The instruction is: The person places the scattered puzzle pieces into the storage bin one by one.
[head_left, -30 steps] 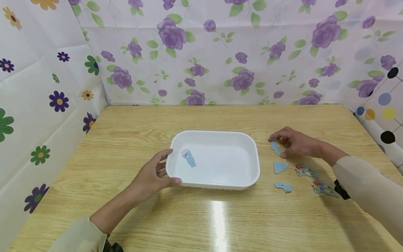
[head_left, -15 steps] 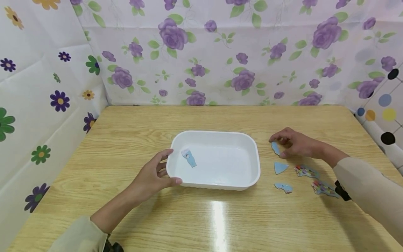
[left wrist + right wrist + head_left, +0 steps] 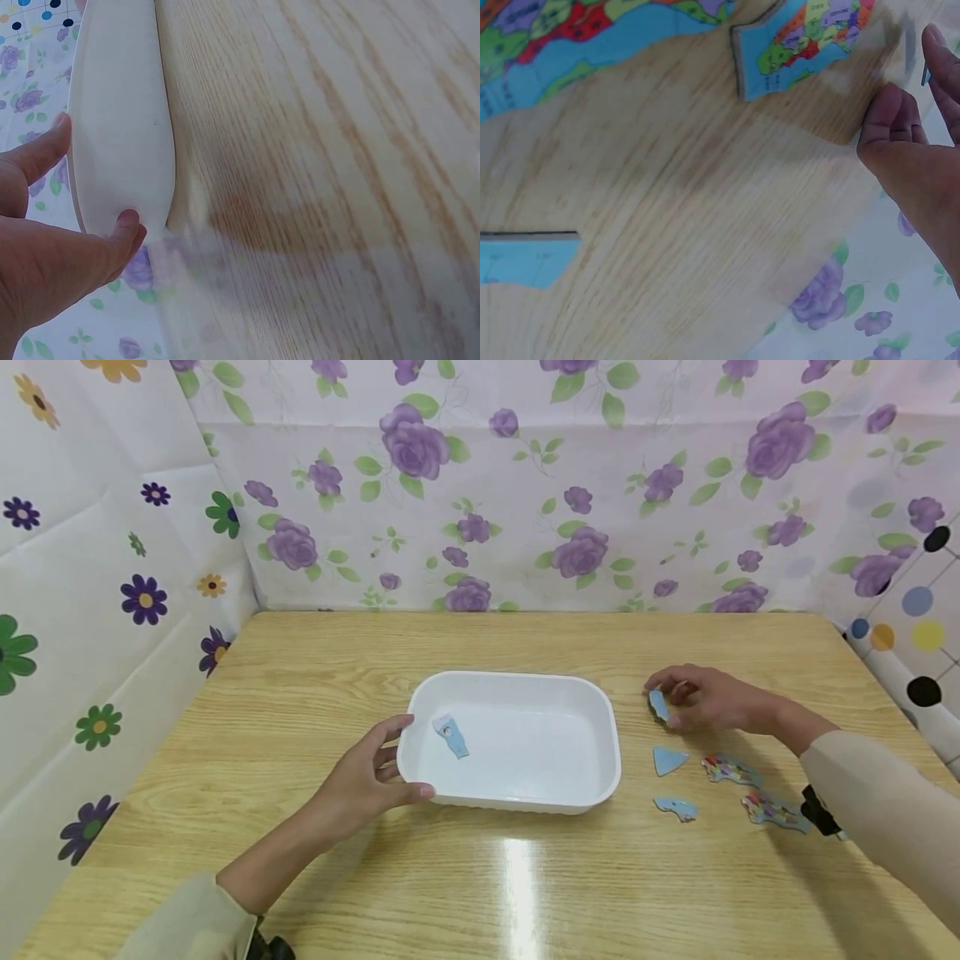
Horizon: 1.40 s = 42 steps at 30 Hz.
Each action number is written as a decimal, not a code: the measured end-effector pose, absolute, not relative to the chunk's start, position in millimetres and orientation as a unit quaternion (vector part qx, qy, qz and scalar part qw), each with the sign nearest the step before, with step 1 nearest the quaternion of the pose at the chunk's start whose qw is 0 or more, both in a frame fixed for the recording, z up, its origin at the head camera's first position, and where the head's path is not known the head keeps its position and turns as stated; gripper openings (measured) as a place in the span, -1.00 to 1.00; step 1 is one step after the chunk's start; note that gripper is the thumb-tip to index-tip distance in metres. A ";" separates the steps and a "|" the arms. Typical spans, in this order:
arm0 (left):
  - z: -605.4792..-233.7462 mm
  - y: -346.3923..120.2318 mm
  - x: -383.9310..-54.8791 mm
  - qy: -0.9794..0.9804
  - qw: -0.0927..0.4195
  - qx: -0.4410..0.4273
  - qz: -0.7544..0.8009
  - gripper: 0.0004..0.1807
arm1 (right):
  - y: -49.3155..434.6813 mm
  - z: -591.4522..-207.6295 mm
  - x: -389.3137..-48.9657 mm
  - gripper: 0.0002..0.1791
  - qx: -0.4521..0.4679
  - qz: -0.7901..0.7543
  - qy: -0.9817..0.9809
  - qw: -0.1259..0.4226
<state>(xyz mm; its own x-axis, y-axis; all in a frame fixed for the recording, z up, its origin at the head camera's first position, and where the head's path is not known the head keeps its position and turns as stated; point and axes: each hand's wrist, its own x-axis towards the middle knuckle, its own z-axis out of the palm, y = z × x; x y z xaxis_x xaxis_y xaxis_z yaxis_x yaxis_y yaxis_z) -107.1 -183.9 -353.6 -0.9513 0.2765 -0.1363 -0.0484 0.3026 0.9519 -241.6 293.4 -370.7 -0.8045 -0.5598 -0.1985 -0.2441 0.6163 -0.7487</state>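
Observation:
My left hand holds the near left corner of a white plastic basin. In the left wrist view its thumb and fingers touch the basin's outer wall. Inside the basin lies one light blue puzzle piece. To the right, my right hand pinches a blue puzzle piece between thumb and fingers, the piece tilted up. Nearest to that hand on the table are a triangular blue piece, a small blue piece, and two colourful map pieces.
The wooden table carries the basin and the loose pieces. Behind it hangs a floral sheet, with another patterned sheet on the left. A dark device sits at the right wrist, close to one map piece.
The blue piece in my right hand has tilted up from the table, and that hand has shifted slightly right. My left hand stays on the basin.

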 end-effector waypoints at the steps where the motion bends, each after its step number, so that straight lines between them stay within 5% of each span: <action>1: -353.5 -183.8 -107.1 0.795 0.138 0.072 0.586 0.06 | 293.7 -369.0 -241.6 -0.42 -0.232 -0.371 0.874 0.210; 42: -351.6 -182.9 -106.2 0.798 0.138 0.065 0.583 0.06 | 277.3 -313.4 -252.7 -0.44 -0.227 -0.380 0.882 0.160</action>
